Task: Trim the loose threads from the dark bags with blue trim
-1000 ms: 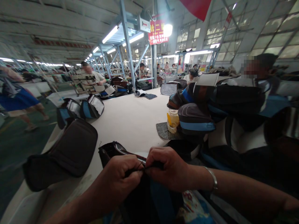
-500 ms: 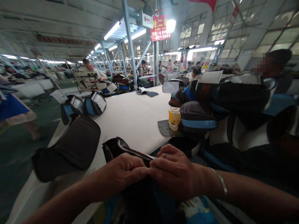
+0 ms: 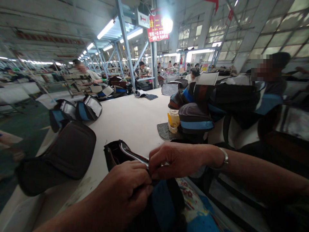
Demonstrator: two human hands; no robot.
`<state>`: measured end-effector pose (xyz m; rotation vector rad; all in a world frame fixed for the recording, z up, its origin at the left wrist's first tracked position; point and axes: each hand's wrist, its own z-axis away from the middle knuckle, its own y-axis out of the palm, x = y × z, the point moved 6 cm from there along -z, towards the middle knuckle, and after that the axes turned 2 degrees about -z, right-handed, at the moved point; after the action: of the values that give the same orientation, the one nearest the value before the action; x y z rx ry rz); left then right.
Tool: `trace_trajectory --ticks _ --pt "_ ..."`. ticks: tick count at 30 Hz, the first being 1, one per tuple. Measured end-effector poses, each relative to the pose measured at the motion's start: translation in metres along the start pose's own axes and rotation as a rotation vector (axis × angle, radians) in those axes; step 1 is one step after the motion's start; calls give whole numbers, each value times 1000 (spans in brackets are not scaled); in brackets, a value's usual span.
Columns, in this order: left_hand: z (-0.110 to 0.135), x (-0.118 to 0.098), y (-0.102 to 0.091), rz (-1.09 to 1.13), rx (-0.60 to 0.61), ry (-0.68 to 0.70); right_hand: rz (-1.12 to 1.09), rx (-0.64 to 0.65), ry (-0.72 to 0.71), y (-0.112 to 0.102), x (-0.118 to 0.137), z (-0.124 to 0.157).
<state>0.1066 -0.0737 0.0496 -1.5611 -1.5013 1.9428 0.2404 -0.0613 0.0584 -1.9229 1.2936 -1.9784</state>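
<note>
A dark bag piece with a blue panel (image 3: 161, 203) lies at the near edge of the long white table (image 3: 130, 119). My left hand (image 3: 125, 190) is closed on its dark fabric from the left. My right hand (image 3: 176, 159), with a silver bracelet on the wrist, pinches the same fabric at the zip edge, fingertips touching the left hand's. The bag's open end with a silver zip (image 3: 120, 151) pokes out beyond my hands.
A dark brown bag (image 3: 65, 154) lies left, blue-and-black bags (image 3: 82, 111) behind it. A heap of bags (image 3: 217, 106) fills the right, with a yellow-filled jar (image 3: 173, 120) on a grey pad. A person sits behind the heap; others work far off.
My right hand has risen and curled its fingers over the zip edge. My left hand has dropped lower and nearer. The view has shifted slightly.
</note>
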Motion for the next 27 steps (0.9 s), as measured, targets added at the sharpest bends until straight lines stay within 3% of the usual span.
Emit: trace_trajectory --ticks 3,6,10,12,15,19,23,27 --pt "1 -7 -3 -44 -50 48 54 104 -55 -5 10 -2" --pt "1 -11 -9 -71 -44 62 169 111 -64 -4 25 -3" --pt "-1 -9 -28 -116 -52 67 543 -55 17 -5 46 -13" --pt "-1 -4 -39 -82 -42 67 622 -168 88 -9 48 -21" --pt "6 15 -49 69 -12 25 340 -179 150 -10 27 -32" --pt "29 44 -47 224 -2 -55 -178 -110 82 0 -12 -39" --pt "55 56 -43 236 -4 -138 -244 -51 -1 21 -28 -41" --pt "70 44 -42 223 5 -216 -158 -42 -155 40 -22 -50"
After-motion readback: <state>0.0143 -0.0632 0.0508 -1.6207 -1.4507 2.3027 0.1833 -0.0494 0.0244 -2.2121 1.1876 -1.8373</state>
